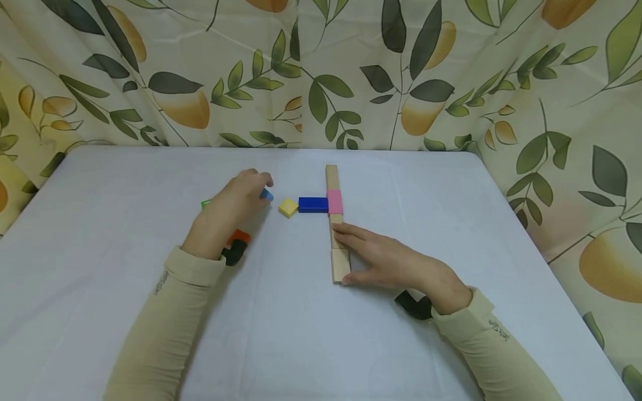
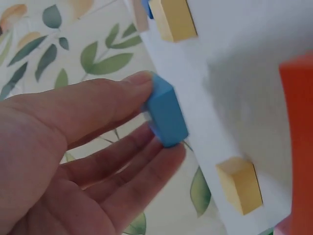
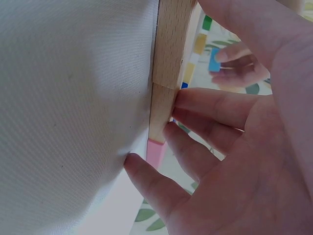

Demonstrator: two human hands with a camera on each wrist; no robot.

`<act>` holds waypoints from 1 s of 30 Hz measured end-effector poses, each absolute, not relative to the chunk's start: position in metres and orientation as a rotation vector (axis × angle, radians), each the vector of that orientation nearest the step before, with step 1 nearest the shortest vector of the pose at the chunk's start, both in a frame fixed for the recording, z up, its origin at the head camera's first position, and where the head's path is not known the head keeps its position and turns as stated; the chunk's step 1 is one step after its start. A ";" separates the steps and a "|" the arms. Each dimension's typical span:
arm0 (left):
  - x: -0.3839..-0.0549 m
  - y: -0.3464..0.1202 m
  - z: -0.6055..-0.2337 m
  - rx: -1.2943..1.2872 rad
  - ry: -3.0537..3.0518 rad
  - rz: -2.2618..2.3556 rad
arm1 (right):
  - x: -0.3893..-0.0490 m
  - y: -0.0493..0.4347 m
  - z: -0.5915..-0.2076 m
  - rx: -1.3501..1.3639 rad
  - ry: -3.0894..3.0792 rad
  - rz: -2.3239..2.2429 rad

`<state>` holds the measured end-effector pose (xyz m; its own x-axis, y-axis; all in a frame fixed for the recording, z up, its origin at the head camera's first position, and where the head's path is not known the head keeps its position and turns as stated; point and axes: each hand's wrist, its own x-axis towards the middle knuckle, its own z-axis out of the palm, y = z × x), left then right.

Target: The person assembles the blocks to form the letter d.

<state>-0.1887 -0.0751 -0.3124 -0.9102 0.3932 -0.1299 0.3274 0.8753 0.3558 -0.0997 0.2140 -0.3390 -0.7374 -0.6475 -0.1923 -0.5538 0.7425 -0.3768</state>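
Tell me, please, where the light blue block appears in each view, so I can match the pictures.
Head: the light blue block, partly hidden, left of centre.
Left wrist: the light blue block, near the centre.
Right wrist: the light blue block, small, upper right.
Shared landmark: the left hand, which holds it.

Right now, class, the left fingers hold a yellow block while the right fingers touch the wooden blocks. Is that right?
Wrong colour: the left fingers hold a light blue block, as the left wrist view shows; the right fingers do touch the wooden blocks.
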 end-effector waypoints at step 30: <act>-0.176 -0.060 -0.325 0.464 2.705 0.487 | -0.102 0.212 -0.339 -0.887 2.625 -0.429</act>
<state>-0.1755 -0.0602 -0.3254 -0.8843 0.3734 -0.2805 0.2521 0.8873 0.3863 -0.1022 0.2122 -0.3391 -0.7490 -0.6262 -0.2166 -0.5246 0.7601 -0.3835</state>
